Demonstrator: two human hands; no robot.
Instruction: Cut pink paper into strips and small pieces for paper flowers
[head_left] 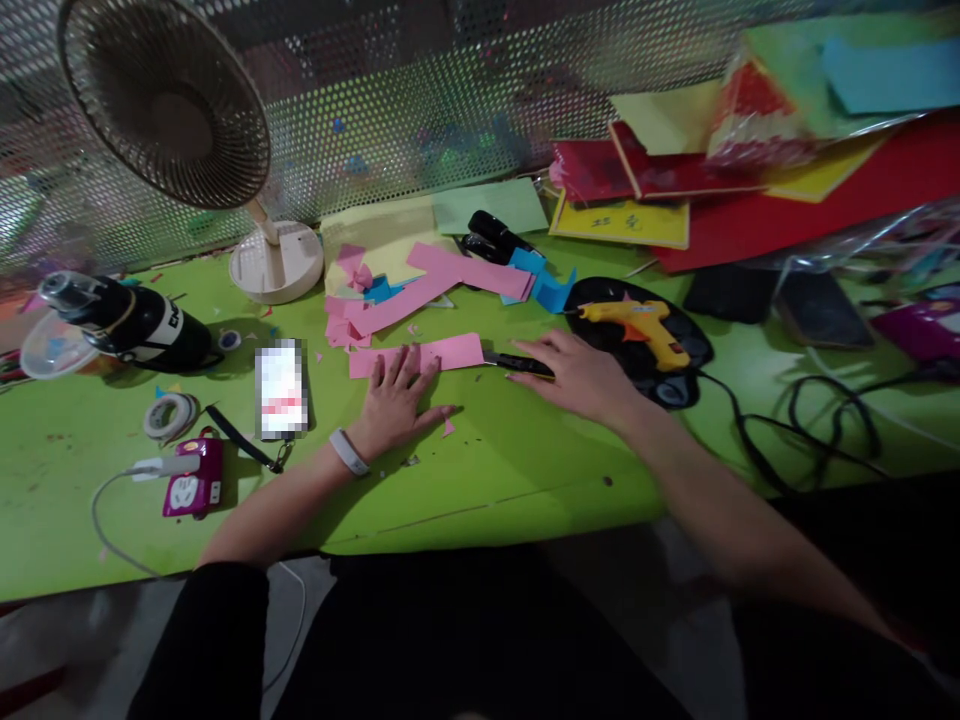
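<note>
The pink paper strip [456, 352] lies flat on the green table [487, 480], to the left of the yellow glue gun [634, 325]. The left hand [394, 408], farther to the left of this gun, has its fingers spread and presses the strip from above; it does not grasp around anything. The right hand [583, 375], just left of the gun, holds a black-handled tool [531, 366] between thumb and fingers; its tip points to the strip's right end, but whether they touch I cannot tell. I judge that the strip is very light, thin and rather soft, so it can slide or crease easily. It is better to take it gently by its bare right end, the one nearer the gun.
</note>
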